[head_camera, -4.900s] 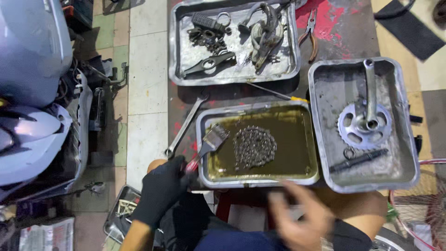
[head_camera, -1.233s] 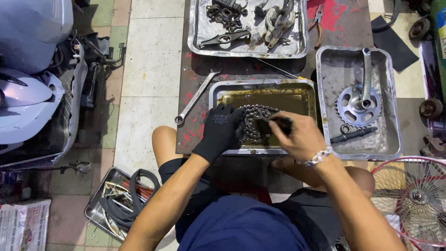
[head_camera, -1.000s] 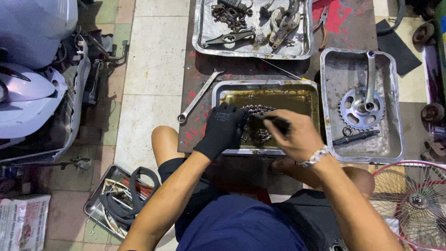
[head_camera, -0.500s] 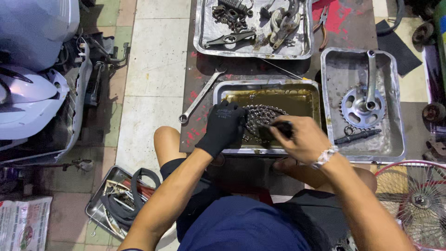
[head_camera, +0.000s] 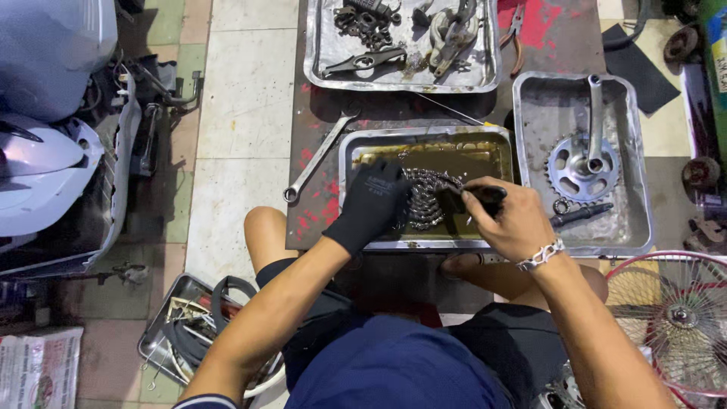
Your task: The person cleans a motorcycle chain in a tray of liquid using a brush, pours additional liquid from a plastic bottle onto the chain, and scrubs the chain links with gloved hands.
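My left hand, in a black glove, presses on a coiled bicycle chain lying in brown oily liquid in a metal tray. My bare right hand, with a bracelet on the wrist, grips a black-handled brush whose head rests against the chain's right side. Both hands are over the tray, just in front of my knees.
A tray at the right holds a crank arm with chainring. A far tray holds several metal parts. A long spanner lies left of the oil tray. A scooter stands left, a spoked wheel lower right, a tool tray lower left.
Earlier my left hand held the brush beside the tray and the chain lay alone. Now the gloved left hand holds the chain down and the right hand works the brush against it.
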